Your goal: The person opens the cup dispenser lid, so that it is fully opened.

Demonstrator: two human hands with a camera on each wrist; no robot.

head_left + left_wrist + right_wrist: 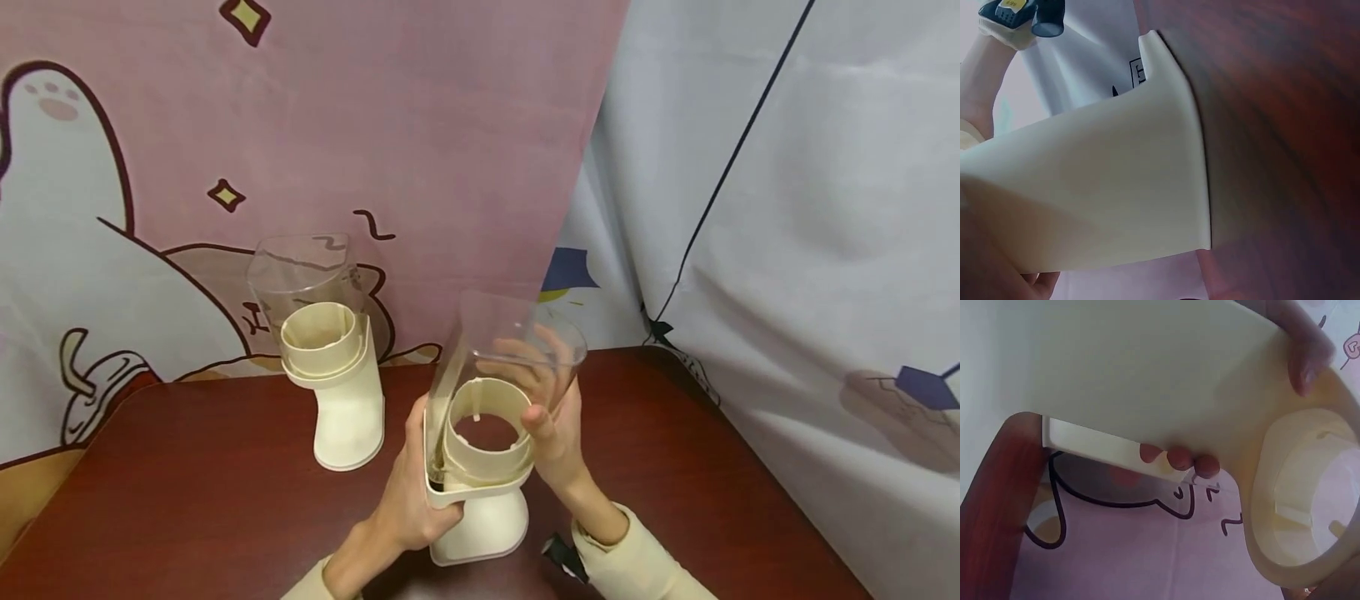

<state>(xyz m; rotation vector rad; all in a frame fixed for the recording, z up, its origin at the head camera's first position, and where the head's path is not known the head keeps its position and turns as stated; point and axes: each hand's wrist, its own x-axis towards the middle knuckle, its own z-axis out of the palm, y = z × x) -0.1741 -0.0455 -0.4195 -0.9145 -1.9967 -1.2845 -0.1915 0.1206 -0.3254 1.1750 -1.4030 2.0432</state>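
Note:
A cream plastic dispenser stand with a round collar is in front of me, its foot at the dark red table in the left wrist view. My left hand grips the stand's left side, thumb in front; its fingertips curl round the body in the right wrist view. A clear plastic container leans over the collar, its open rim upward. Around its right side my right hand holds it, thumb near the collar and fingers seen through the clear wall.
A second cream stand with its own clear container stands farther back on the left of the table. Printed cloth hangs behind, and white cloth on the right. A black device sits by my right sleeve.

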